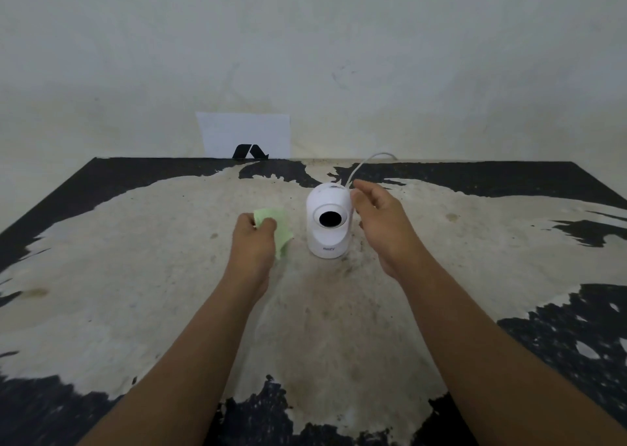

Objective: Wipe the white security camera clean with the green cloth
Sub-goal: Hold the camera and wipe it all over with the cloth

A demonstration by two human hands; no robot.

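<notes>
The white security camera [327,223] stands upright in the middle of the table, its black lens facing me. A white cable [364,162] arcs up and back from its top. My left hand [253,242] is to the left of the camera and holds the green cloth [280,228], which hangs bunched from my fingers a short way from the camera's side. My right hand [380,221] is at the camera's right, fingers spread and curled, with the fingertips at or very near its upper edge by the cable.
The table [135,276] has a worn black top with a large pale patch across it. A white sheet of paper with a black mark [246,137] leans against the wall at the table's far edge. The wall is close behind.
</notes>
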